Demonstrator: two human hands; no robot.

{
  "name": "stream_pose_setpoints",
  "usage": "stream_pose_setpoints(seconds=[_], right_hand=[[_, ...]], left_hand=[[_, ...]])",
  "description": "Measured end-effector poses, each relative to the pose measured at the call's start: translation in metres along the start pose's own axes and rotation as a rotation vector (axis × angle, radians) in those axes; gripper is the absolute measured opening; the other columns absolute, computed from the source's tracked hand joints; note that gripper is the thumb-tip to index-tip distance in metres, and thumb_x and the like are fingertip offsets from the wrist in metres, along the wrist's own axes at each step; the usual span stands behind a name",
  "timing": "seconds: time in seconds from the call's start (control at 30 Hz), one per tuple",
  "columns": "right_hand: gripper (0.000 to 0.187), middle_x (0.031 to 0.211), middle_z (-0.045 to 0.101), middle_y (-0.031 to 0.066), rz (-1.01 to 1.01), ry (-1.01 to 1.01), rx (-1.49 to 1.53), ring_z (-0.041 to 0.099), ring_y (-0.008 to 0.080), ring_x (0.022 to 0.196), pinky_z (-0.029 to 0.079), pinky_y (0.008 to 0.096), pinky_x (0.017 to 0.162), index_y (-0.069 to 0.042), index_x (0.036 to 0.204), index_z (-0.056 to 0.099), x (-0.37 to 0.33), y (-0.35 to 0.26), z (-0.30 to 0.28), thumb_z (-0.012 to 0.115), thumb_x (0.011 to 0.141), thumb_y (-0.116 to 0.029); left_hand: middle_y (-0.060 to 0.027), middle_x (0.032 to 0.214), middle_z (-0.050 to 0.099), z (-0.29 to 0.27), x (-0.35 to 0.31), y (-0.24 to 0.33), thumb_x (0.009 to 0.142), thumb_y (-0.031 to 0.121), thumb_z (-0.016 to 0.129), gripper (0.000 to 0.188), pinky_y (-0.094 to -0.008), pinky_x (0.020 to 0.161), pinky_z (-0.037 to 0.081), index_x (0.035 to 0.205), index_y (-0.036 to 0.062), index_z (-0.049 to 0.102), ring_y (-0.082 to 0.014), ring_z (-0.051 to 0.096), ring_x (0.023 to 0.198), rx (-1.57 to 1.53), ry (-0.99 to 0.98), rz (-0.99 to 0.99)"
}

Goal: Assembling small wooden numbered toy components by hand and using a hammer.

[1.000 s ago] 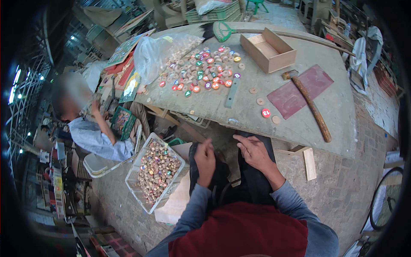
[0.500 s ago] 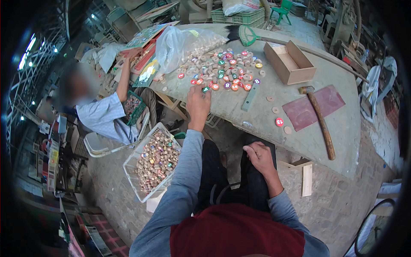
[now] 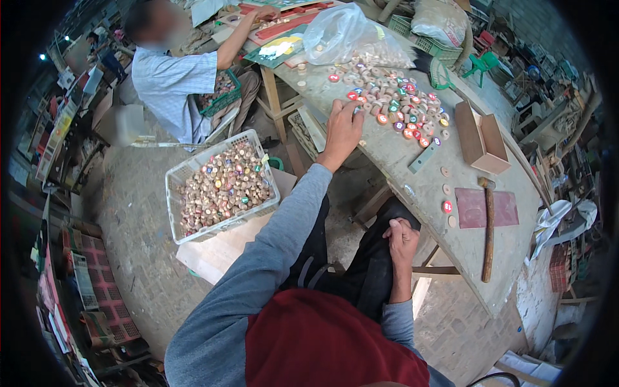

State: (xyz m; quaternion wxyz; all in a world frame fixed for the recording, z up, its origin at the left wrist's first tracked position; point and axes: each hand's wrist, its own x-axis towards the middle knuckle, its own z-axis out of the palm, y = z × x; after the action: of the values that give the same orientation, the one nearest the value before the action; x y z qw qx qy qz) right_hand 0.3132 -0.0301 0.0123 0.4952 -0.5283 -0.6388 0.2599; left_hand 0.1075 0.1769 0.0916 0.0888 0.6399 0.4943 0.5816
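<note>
Apparent step in hand: working with the left hand (image 3: 345,132) at the near left edge of a heap of wooden discs (image 3: 394,103) on the table (image 3: 506,251). Fingers bent down at the discs; cannot tell whether grasping one. Over the right thigh: right hand (image 3: 402,237), fingers curled in, palm hidden; cannot tell whether empty. Judged requirement of the next move: a light pinch on a single disc, without pushing neighbouring discs over the nearby table edge.

On the worn grey table, to the right of the heap: a metal strip (image 3: 423,158) and a row of four separate discs, including one red-faced disc (image 3: 447,206). Farther right: a hammer (image 3: 489,219) lying across a dark red sheet (image 3: 471,208), with an open wooden box (image 3: 478,138) beyond. Behind the heap: a clear plastic bag (image 3: 342,32).

At left, below table height: a white crate (image 3: 222,226) full of small wooden pieces. Beyond the crate: a seated co-worker (image 3: 171,90) beside a green basket (image 3: 227,104). Around the table: paved floor (image 3: 148,258) and a green stool (image 3: 480,64).
</note>
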Motion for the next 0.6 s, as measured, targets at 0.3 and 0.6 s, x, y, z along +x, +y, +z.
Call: stream_pose_setpoints(seconds=[0.3, 0.6], right_hand=[[0.019, 0.068, 0.062, 0.0113, 0.004, 0.059, -0.126, 0.06, 0.0164, 0.056, 0.048, 0.0303, 0.056, 0.001, 0.086, 0.064, -0.001, -0.015, 0.011, 0.058, 0.096, -0.015], [0.046, 0.056, 0.055, 0.0115, 0.013, 0.062, -0.319, 0.057, 0.0235, 0.058, 0.045, 0.0366, 0.06, 0.002, 0.063, 0.057, 0.011, -0.012, 0.012, 0.053, 0.099, -0.025]], left_hand=[[-0.0165, 0.089, 0.057, 0.006, -0.005, -0.024, 0.086, 0.007, 0.063, 0.02, -0.0407, 0.067, 0.048, 0.105, -0.0006, 0.063, -0.0306, 0.06, 0.073, -0.109, 0.082, 0.09], [-0.0164, 0.086, 0.055, 0.002, -0.005, -0.005, 0.087, 0.011, 0.063, 0.019, -0.0414, 0.066, 0.047, 0.102, -0.0006, 0.062, -0.0299, 0.059, 0.071, -0.203, 0.045, -0.054]])
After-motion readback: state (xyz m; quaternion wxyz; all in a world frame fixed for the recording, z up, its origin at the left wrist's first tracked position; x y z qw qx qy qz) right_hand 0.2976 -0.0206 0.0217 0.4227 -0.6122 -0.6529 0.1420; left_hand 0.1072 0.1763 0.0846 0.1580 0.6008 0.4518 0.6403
